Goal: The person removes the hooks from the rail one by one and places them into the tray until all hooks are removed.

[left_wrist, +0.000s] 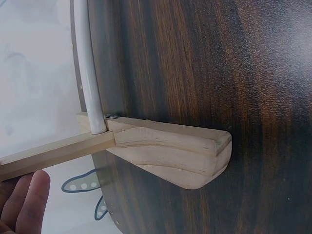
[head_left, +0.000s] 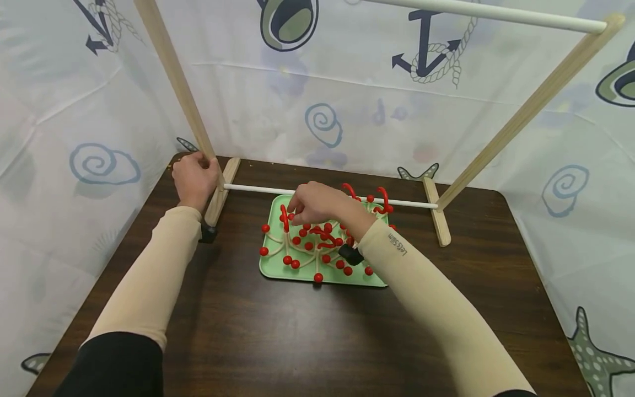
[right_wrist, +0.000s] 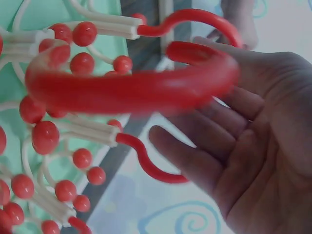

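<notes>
My left hand (head_left: 194, 179) holds the left wooden post (head_left: 181, 82) low down, near its foot. In the left wrist view its fingers (left_wrist: 32, 202) lie against the post. My right hand (head_left: 319, 203) hovers over the light green tray (head_left: 270, 270), fingers loosely bent and nothing pinched. On the tray lie several pieces with white branches tipped with red balls, each topped by a red hook. One red hook (head_left: 284, 218) stands right beside the right fingertips. In the right wrist view another red hook (right_wrist: 131, 90) crosses in front of the palm.
A wooden frame stands behind the tray, with a white lower rod (head_left: 258, 189), a white upper rod (head_left: 496, 12) and a right post (head_left: 531, 113). Its feet, including the right foot (head_left: 437, 215), rest on the dark wooden table (head_left: 278, 331). A patterned cloth (head_left: 367, 127) surrounds the table.
</notes>
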Motion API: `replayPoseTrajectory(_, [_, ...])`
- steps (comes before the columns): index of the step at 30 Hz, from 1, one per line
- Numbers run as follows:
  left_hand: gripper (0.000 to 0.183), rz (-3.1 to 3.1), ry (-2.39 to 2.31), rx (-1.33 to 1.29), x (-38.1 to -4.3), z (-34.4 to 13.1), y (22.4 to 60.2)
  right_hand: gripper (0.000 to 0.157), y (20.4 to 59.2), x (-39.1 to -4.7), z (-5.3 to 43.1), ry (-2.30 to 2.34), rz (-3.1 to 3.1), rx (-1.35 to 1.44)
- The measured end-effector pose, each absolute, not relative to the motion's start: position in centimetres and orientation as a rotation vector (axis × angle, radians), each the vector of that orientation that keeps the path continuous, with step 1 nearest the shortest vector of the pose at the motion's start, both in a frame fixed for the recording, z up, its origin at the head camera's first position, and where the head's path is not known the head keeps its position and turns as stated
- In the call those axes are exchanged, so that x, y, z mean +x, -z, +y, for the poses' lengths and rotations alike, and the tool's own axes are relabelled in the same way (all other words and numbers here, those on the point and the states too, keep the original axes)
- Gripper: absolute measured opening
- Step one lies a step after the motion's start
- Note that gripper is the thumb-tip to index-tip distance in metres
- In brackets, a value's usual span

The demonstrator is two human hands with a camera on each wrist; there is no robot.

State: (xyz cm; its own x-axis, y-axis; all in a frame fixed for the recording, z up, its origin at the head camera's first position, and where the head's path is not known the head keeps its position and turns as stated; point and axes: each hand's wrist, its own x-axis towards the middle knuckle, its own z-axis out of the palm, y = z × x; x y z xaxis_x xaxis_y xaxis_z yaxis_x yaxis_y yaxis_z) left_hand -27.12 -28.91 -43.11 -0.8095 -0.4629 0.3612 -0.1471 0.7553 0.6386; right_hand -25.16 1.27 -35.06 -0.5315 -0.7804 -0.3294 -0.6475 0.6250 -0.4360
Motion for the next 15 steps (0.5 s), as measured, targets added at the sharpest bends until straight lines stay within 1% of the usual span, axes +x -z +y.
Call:
replayPoseTrajectory(4, [0.034,-2.455,0.838,0.462,-27.2,-28.8,43.2,0.033,33.7,-24.6,3.1,0.475,2.403,-1.161])
replayPoseTrajectory(11, [0.035,-2.44,0.851,0.449,-27.2,-28.8,43.4,0.027,31.7,-23.2,7.5,0.797,2.514,-1.151])
replayPoseTrajectory(15, [0.033,-2.426,0.854,0.425,-27.1,-28.9,43.6,0.023,31.1,-22.4,10.3,0.942,2.592,-1.208])
